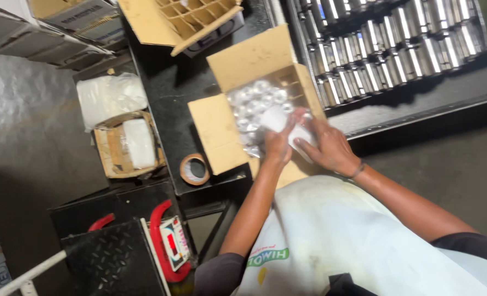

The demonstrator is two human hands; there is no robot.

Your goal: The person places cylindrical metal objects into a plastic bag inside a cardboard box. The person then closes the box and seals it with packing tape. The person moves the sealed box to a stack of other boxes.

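hands: left hand [279,143] and right hand [328,147] both gripping white packet [276,118] over open carton [224,134]
handling: looks light, soft, slippery film; grip edges
nearby: tape roll [195,169] left of carton

Dark short sleeves, white apron, perhaps thin wristband [358,169].

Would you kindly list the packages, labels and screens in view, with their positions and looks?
Open brown carton: centre, flaps out, clear-wrapped pieces inside; both hands reach in.
Divider carton: top, brown grid.
Small worn box: left, white packet inside.
Scale display: lower left, white panel, red frame.
Stacked printed boxes: top left.
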